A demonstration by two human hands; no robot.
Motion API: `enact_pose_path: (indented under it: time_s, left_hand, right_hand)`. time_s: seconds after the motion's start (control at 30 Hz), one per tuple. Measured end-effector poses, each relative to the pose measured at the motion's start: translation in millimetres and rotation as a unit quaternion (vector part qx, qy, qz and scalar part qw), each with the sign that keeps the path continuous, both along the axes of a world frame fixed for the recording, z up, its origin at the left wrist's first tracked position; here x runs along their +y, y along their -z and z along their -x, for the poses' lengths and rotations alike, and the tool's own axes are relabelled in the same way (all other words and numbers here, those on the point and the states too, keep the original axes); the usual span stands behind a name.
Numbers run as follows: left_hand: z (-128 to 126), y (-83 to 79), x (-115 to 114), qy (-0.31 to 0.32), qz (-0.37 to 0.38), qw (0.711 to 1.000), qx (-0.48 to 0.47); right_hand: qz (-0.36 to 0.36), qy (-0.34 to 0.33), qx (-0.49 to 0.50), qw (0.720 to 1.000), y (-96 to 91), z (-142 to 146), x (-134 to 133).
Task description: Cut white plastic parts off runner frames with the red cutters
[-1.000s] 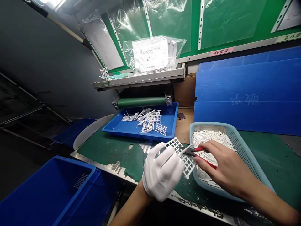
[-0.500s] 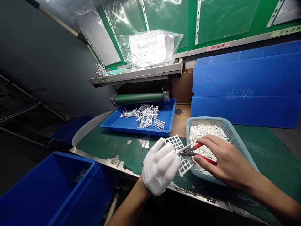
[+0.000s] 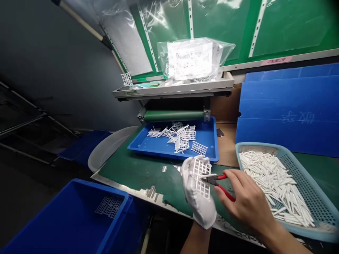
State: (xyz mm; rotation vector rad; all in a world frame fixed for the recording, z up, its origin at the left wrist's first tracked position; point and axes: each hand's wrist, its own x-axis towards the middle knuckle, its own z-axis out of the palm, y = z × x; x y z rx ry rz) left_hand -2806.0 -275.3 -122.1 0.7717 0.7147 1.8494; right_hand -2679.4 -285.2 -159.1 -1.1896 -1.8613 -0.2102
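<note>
White-gloved left hand (image 3: 198, 201) grips a white plastic lattice (image 3: 202, 178) at lower centre; the bare right hand (image 3: 247, 206) clasps red-handled side cutters (image 3: 215, 180), their tips at its edge, near a pale blue mesh tray (image 3: 304, 176).

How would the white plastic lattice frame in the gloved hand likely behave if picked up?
Probably light and fairly stiff: the white plastic lattice frame sits flat in the white-gloved left hand. Its thin bars could likely snap under sharp force. It may snag others, like those heaped in the blue plastic tray.
</note>
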Motion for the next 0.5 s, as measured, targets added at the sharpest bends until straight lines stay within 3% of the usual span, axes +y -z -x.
enact_pose_path:
  time_s: [0.1, 0.17, 0.3, 0.4, 0.5]
  left_hand:
    - [38, -26.9, -2, 0.127, 0.117, 0.985, -0.004]
    - [60, -46.8, -2, 0.227, 0.203, 0.953, 0.004]
    - [83, -80.7, 0, 0.449, 0.328, 0.831, -0.021]
    - [82, -94.2, 1, 0.556, 0.371, 0.742, -0.047]
    - [72, -95.2, 2, 0.587, 0.385, 0.712, -0.028]
  right_hand:
    - [-0.059, -0.046, -0.095, 0.993, -25.7, 2, 19]
    - [-0.079, -0.097, -0.164, 0.978, -52.3, -4, 31]
    - [-0.096, -0.187, -0.260, 0.942, -105.1, -18, 37]
    - [-0.067, -0.213, -0.273, 0.936, -126.2, -24, 26]
    - [-0.006, -0.189, -0.258, 0.947, -125.7, -33, 10]
